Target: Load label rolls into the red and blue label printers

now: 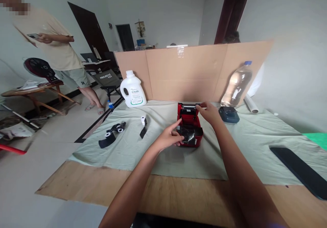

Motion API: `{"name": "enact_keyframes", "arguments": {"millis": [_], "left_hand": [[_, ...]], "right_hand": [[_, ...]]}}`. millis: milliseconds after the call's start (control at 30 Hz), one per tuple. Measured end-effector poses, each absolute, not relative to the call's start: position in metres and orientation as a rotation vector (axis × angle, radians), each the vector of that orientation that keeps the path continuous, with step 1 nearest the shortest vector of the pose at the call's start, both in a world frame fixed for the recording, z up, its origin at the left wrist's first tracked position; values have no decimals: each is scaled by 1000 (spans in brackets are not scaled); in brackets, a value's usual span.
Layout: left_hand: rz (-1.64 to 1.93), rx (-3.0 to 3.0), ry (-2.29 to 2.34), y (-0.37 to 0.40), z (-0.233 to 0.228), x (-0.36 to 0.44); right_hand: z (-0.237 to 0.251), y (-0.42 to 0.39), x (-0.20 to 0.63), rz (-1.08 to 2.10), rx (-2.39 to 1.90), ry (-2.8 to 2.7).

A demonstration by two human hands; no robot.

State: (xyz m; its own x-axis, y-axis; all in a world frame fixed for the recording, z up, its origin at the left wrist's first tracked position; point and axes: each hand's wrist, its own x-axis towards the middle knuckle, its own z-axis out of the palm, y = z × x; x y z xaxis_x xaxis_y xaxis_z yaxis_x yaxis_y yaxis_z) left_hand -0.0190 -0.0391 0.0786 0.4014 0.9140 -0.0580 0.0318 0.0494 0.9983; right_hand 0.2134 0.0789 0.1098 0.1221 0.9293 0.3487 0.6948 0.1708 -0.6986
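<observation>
Head | red device (192, 121): just right of left hand (167, 138), fingers apart | right hand (209, 112): at raised lid (188, 110), grip unclear

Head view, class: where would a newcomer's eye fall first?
Probably on the open red device on the green cloth, left hand at its near part, right hand at its raised lid. Next come the white jug and clear bottle, before the left and right ends of the cardboard panel.

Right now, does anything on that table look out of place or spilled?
I see no spill. Left of the left hand, small rolls lie with dark strips trailing loose, which looks untidy. The cloth under them is wrinkled too.
</observation>
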Motion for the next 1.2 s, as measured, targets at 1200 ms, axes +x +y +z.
{"name": "enact_keyframes", "arguments": {"millis": [1200], "left_hand": [[1373, 1954, 1338, -20, 28, -5]], "right_hand": [[20, 22, 199, 1108, -974, -1125]]}}
